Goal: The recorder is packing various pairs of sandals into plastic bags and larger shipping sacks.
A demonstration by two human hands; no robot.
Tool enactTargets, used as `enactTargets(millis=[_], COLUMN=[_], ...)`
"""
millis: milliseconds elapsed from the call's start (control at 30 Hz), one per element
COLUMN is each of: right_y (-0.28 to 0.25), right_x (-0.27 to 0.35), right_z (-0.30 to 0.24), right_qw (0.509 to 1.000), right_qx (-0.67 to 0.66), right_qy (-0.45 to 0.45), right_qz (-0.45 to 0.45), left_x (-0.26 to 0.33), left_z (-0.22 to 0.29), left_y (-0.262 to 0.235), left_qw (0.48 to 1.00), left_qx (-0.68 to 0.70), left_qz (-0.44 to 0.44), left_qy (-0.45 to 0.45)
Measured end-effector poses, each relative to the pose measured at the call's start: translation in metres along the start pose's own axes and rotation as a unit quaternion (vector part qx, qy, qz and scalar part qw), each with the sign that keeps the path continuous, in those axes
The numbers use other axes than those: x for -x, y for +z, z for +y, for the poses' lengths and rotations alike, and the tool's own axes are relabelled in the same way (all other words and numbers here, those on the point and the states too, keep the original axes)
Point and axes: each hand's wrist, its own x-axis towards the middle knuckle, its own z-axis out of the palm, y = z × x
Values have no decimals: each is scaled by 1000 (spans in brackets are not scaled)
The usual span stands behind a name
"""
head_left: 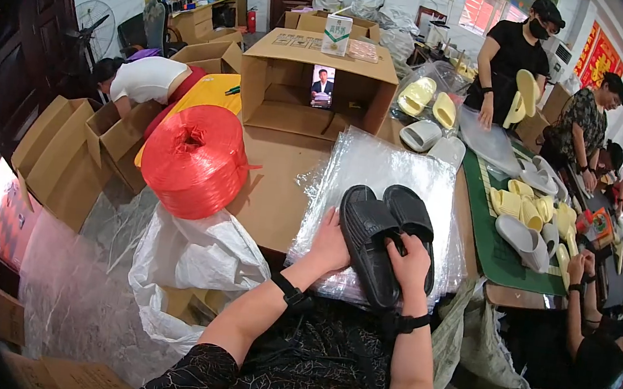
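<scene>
A pair of black slippers lies side by side, toes away from me, over a stack of clear plastic bags. My right hand is closed on them, its fingertips at the foot opening behind the straps. Along the outer edge of the left slipper, my left hand holds the pair from the side; some of its fingers are hidden by the sole. Both wrists wear black bands.
Left of the bags stands a big roll of red plastic twine above a white woven sack. An open cardboard box with a phone faces me. Yellow and grey slippers cover a green mat. Co-workers are at the right.
</scene>
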Motion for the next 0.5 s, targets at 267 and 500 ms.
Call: enactTargets(millis=[267, 500], right_y=[-2, 0], right_x=[-1, 0], right_z=[-3, 0], right_qw=[1000, 1000], right_qx=[9, 8], right_qy=[21, 16], right_qz=[-18, -15], left_x=[0, 0], left_z=[0, -1], left_y=[1, 1], left_qw=[1000, 1000], left_qx=[-8, -9], left_qz=[4, 1], left_qy=[2, 11])
